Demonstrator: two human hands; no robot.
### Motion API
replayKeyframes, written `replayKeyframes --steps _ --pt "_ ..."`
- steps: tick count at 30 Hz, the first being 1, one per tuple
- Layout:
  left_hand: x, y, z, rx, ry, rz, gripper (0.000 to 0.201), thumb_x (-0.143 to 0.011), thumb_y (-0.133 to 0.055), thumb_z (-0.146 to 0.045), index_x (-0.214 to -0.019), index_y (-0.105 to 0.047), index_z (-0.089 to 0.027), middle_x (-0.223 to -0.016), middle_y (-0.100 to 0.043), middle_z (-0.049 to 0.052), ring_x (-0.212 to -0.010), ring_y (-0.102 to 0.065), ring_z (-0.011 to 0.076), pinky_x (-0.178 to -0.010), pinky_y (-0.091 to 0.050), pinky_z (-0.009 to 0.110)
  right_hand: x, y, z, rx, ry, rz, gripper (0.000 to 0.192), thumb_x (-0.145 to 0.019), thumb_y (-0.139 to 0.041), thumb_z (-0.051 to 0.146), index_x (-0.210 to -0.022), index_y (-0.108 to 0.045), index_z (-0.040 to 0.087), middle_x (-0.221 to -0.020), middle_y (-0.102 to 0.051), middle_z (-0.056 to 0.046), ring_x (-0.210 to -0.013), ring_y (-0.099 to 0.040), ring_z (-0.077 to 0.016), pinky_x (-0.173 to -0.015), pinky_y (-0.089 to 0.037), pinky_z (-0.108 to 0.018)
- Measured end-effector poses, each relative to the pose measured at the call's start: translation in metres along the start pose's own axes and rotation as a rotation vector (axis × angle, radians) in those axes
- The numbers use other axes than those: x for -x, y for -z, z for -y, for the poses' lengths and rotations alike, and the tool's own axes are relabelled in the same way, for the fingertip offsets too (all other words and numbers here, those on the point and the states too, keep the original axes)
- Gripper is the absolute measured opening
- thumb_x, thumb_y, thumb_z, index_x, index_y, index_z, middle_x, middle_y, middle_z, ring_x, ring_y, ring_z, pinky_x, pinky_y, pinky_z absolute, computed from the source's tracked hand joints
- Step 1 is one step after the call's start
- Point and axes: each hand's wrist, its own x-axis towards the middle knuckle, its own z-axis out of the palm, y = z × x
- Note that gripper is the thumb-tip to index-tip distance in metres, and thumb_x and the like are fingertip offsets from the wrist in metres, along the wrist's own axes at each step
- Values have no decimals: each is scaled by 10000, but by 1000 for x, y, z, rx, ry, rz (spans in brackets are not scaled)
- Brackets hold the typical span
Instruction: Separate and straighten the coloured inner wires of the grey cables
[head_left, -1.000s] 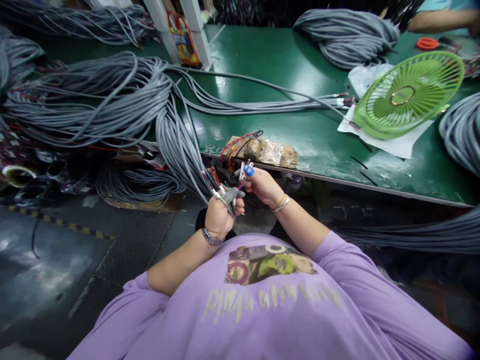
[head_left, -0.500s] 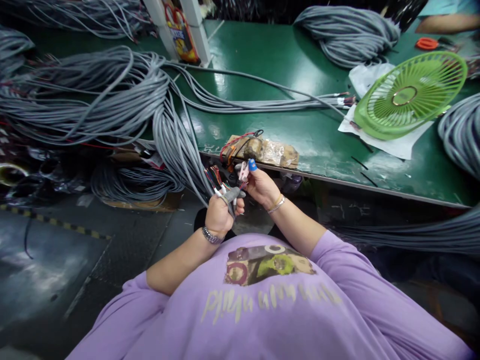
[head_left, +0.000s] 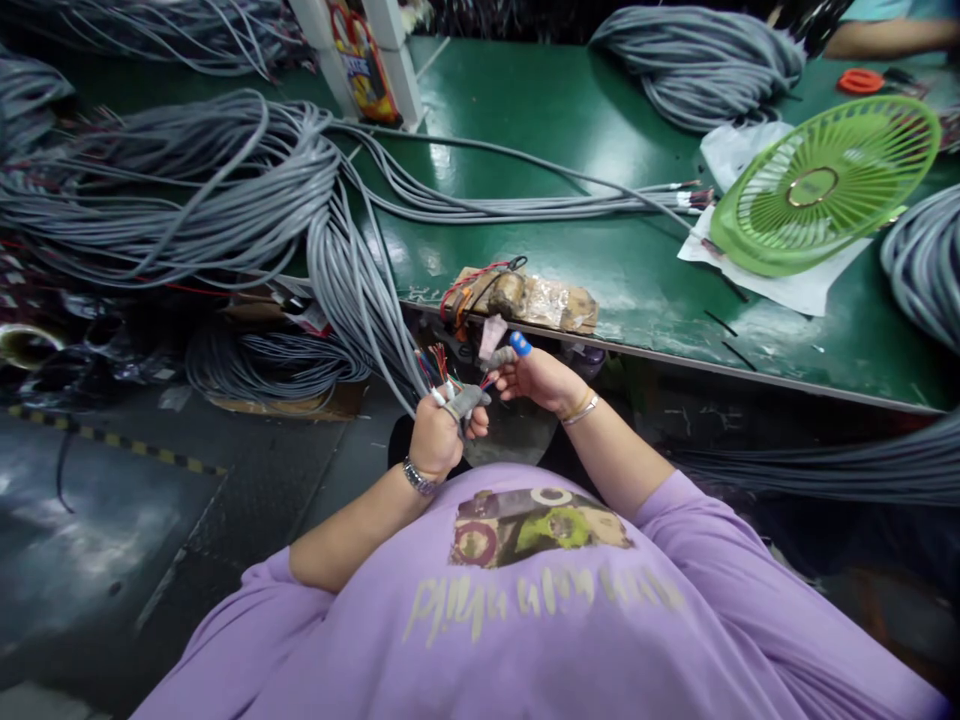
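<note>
Head view looks down on a person in a purple shirt, both hands raised just below the near edge of the green surface [head_left: 600, 130]. Left hand [head_left: 437, 438] has its fingers clamped on a bundle of grey cables [head_left: 352, 290] that hangs down from the large heap on the left of the surface; coloured wire ends [head_left: 437, 365] fan out above the fist. Right hand [head_left: 540, 378], close beside it, has its fingers pinched together on one of those wire ends, a blue cap on one fingertip. Beyond the hands a taped block [head_left: 536, 300] sits on the near edge. Far right lies a green fan grille [head_left: 821, 185].
</note>
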Motion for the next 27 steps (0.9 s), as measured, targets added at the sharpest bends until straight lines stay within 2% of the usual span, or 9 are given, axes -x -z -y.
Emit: replayKeyframes --steps 3,6,11,16,19,23,25,27 --pt "4 3 6 -42 -37 14 277 -684 -721 -409 -691 -612 -155 -507 -618 -9 -382 -541 87 -372 -348 182 11 4 4 246 56 32 497 -665 -729 610 -777 -655 132 -725 -651 -46 -618 -584 -104 -538 -482 -201" --pt "5 3 9 -66 -57 26 283 -685 -723 -411 -666 -606 -154 -507 -619 -3 -391 -549 89 -382 -355 183 17 3 8 411 132 29 403 -649 -774 501 -739 -642 132 -683 -630 -23 -599 -556 -90 -542 -456 -196" --pt "6 4 14 -115 -89 71 273 -712 -707 -390 -626 -606 -151 -518 -633 12 -404 -564 94 -394 -363 187 19 -5 11 483 225 81 239 -697 -712 350 -699 -626 127 -584 -557 25 -536 -462 -65 -525 -373 -200" --pt "6 8 16 -193 -86 131 298 -736 -694 -404 -604 -620 -147 -527 -642 30 -414 -574 97 -408 -375 189 17 -11 10 499 248 79 201 -673 -689 312 -663 -611 127 -578 -551 32 -539 -445 -69 -536 -356 -214" --pt "7 7 14 -274 -42 213 302 -739 -687 -394 -584 -635 -140 -523 -648 50 -419 -581 105 -418 -390 192 16 -16 5 566 273 86 170 -689 -666 292 -674 -616 130 -596 -562 23 -554 -446 -83 -542 -361 -223" --pt "6 6 10 -335 51 305 291 -702 -686 -371 -546 -645 -129 -491 -639 74 -404 -578 124 -419 -416 207 19 -25 -5 759 426 48 54 -722 -614 184 -693 -634 143 -644 -587 12 -606 -469 -101 -589 -374 -227" --pt "5 7 8 -321 77 301 291 -685 -690 -374 -540 -641 -126 -481 -636 77 -393 -573 125 -412 -420 208 21 -28 -8 809 488 12 65 -751 -591 178 -718 -637 147 -678 -597 7 -636 -488 -109 -621 -387 -231" --pt "4 7 8 -261 65 254 303 -683 -694 -394 -548 -628 -131 -484 -637 67 -389 -570 120 -403 -415 201 23 -29 -9 767 519 -26 130 -801 -583 253 -741 -630 148 -697 -594 2 -654 -495 -113 -639 -396 -238"
